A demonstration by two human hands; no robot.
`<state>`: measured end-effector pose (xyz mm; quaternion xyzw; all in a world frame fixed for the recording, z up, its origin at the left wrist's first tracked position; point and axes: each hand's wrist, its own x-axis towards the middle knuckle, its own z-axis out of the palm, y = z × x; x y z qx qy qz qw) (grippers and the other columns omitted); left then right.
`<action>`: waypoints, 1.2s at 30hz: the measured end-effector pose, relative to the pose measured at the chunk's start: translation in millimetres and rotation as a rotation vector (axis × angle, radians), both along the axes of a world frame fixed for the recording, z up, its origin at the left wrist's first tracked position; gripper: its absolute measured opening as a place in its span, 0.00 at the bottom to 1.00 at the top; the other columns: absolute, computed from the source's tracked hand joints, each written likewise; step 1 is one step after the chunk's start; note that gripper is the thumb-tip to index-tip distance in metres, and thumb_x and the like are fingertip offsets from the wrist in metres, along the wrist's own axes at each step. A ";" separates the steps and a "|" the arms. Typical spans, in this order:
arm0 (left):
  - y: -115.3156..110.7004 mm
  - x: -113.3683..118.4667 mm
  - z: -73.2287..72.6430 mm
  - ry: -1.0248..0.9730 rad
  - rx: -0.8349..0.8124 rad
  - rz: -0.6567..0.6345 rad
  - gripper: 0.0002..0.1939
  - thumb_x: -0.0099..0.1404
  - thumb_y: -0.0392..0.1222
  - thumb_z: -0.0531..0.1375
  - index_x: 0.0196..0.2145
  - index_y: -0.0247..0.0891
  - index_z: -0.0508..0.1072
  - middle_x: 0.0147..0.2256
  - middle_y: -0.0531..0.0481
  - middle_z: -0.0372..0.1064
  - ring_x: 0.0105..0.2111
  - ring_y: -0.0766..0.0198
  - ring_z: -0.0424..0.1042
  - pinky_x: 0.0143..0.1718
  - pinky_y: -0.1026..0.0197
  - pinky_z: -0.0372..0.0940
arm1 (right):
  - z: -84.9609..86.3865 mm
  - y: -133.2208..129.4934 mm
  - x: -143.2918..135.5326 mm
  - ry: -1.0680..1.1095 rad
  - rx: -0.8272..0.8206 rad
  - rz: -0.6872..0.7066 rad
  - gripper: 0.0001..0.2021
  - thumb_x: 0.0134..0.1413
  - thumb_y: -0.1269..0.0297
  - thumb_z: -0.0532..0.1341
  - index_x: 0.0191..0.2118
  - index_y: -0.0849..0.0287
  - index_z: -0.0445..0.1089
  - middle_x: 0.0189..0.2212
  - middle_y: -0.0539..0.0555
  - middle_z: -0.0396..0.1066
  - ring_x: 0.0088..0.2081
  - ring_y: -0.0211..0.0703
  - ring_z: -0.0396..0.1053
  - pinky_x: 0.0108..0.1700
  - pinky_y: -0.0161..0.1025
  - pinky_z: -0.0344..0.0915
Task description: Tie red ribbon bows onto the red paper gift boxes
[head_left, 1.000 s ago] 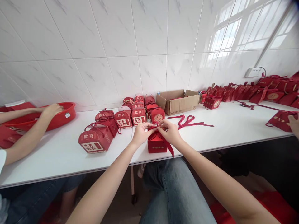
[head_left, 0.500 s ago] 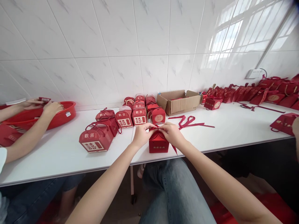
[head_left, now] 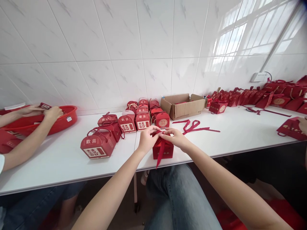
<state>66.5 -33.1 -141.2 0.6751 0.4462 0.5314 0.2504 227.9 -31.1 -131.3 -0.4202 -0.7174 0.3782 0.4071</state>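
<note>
A small red gift box (head_left: pixel 155 153) stands at the front edge of the white table, with gold lettering on its near side. Over its top, my left hand (head_left: pixel 149 138) and my right hand (head_left: pixel 175 138) meet, fingertips pinched on a red ribbon (head_left: pixel 161 155). One ribbon tail hangs down the box's front, partly over the lettering, and reaches past the table edge. The knot or loop between my fingers is too small and covered to make out. Right behind my hands sits a red box with a round gold emblem (head_left: pixel 162 122).
Several red boxes (head_left: pixel 96 145) stand to the left, beyond them a red basin (head_left: pixel 72 112) with a co-worker's hands (head_left: pixel 51 113). An open cardboard carton (head_left: pixel 185 110) and loose ribbon (head_left: pixel 195 127) lie behind right. Another person's hand (head_left: pixel 303 127) touches a red box (head_left: pixel 290 129) at far right.
The ribbon tail has swung from the box's right side to its front. My right fingers have shifted slightly left, closer to my left fingertips; the box stays in place.
</note>
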 end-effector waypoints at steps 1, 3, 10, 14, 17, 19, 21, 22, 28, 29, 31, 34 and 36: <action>0.0 -0.2 1.0 -0.009 -0.022 -0.006 0.06 0.54 0.37 0.62 0.32 0.36 0.70 0.33 0.47 0.74 0.36 0.60 0.75 0.40 0.59 0.68 | 0.5 -0.6 0.0 -0.011 0.028 -0.006 0.10 0.48 0.57 0.63 0.23 0.57 0.73 0.37 0.58 0.74 0.57 0.55 0.60 0.54 0.51 0.58; 0.3 -0.8 2.1 -0.034 -0.060 -0.034 0.08 0.53 0.37 0.63 0.33 0.36 0.69 0.33 0.47 0.74 0.36 0.60 0.75 0.41 0.59 0.67 | 0.5 -0.3 -0.4 -0.022 0.075 -0.027 0.09 0.47 0.61 0.63 0.20 0.57 0.71 0.36 0.58 0.74 0.55 0.55 0.62 0.54 0.51 0.58; 5.1 1.1 -5.9 -0.161 -0.076 -0.100 0.20 0.54 0.39 0.64 0.43 0.38 0.62 0.34 0.48 0.72 0.32 0.64 0.74 0.39 0.60 0.67 | -9.1 5.8 -2.4 0.189 -0.189 0.015 0.10 0.48 0.59 0.63 0.25 0.60 0.76 0.49 0.61 0.68 0.56 0.53 0.61 0.53 0.48 0.60; -0.9 0.3 -6.4 -0.066 0.144 0.002 0.16 0.55 0.39 0.62 0.41 0.39 0.62 0.39 0.47 0.68 0.34 0.66 0.71 0.41 0.59 0.67 | -11.5 5.6 -2.6 0.320 -0.281 0.003 0.10 0.46 0.59 0.65 0.25 0.61 0.76 0.52 0.61 0.65 0.55 0.52 0.62 0.53 0.46 0.60; -9.9 -2.2 -1.6 0.233 0.211 0.026 0.04 0.58 0.39 0.60 0.33 0.38 0.69 0.34 0.47 0.70 0.35 0.62 0.70 0.40 0.59 0.66 | -11.3 4.4 -2.4 0.347 -0.303 0.001 0.11 0.45 0.60 0.64 0.21 0.62 0.73 0.49 0.60 0.67 0.52 0.50 0.64 0.52 0.44 0.60; -13.8 -3.1 2.1 0.359 0.192 0.020 0.03 0.59 0.39 0.59 0.32 0.38 0.71 0.33 0.47 0.72 0.35 0.61 0.71 0.39 0.58 0.66 | -11.0 2.7 -2.7 0.348 -0.300 -0.003 0.10 0.45 0.60 0.64 0.22 0.62 0.73 0.48 0.60 0.67 0.51 0.49 0.65 0.51 0.42 0.61; -14.5 -3.8 4.7 0.408 0.181 0.028 0.04 0.60 0.40 0.59 0.32 0.39 0.73 0.33 0.47 0.74 0.34 0.60 0.72 0.39 0.58 0.66 | -9.9 -0.2 -3.0 0.343 -0.295 0.007 0.10 0.44 0.59 0.64 0.24 0.62 0.73 0.48 0.59 0.68 0.48 0.48 0.66 0.47 0.41 0.63; -13.9 -4.4 5.4 0.423 0.180 0.026 0.05 0.60 0.41 0.59 0.31 0.39 0.74 0.33 0.47 0.74 0.34 0.60 0.72 0.39 0.58 0.66 | -8.8 -2.2 -2.8 0.336 -0.296 0.019 0.11 0.45 0.58 0.63 0.25 0.62 0.74 0.46 0.59 0.69 0.45 0.47 0.67 0.44 0.40 0.63; -8.4 -13.5 3.5 0.404 0.141 -0.035 0.08 0.61 0.39 0.57 0.33 0.41 0.77 0.34 0.48 0.76 0.35 0.59 0.73 0.39 0.57 0.66 | 1.1 -11.0 5.0 0.140 -0.289 -0.004 0.14 0.53 0.57 0.55 0.28 0.61 0.72 0.32 0.55 0.74 0.35 0.44 0.69 0.38 0.39 0.64; -8.3 -14.8 3.1 0.389 0.128 -0.041 0.08 0.61 0.39 0.57 0.33 0.41 0.77 0.35 0.48 0.76 0.36 0.59 0.73 0.40 0.57 0.67 | 1.4 -10.1 6.6 0.092 -0.237 -0.045 0.13 0.53 0.59 0.54 0.29 0.60 0.72 0.32 0.55 0.74 0.36 0.45 0.69 0.39 0.40 0.64; -8.6 -16.4 2.9 0.363 0.096 -0.050 0.08 0.60 0.39 0.57 0.34 0.40 0.77 0.36 0.47 0.76 0.37 0.59 0.73 0.40 0.58 0.67 | 0.0 -5.9 9.0 0.003 -0.070 -0.122 0.07 0.51 0.65 0.54 0.33 0.59 0.69 0.36 0.55 0.73 0.40 0.46 0.69 0.41 0.41 0.64; -9.5 -16.2 3.3 0.347 0.087 -0.038 0.07 0.59 0.39 0.58 0.33 0.39 0.76 0.36 0.47 0.76 0.36 0.59 0.73 0.39 0.59 0.67 | -3.9 3.1 10.3 -0.092 0.171 -0.067 0.11 0.46 0.73 0.56 0.39 0.57 0.63 0.42 0.55 0.71 0.45 0.45 0.69 0.45 0.41 0.63; -10.2 -15.1 3.7 0.368 0.123 -0.022 0.07 0.59 0.37 0.58 0.34 0.39 0.76 0.36 0.47 0.76 0.36 0.59 0.74 0.39 0.59 0.67 | -4.3 7.3 10.9 -0.158 0.270 0.021 0.14 0.47 0.74 0.55 0.41 0.57 0.61 0.41 0.56 0.72 0.43 0.44 0.70 0.44 0.41 0.63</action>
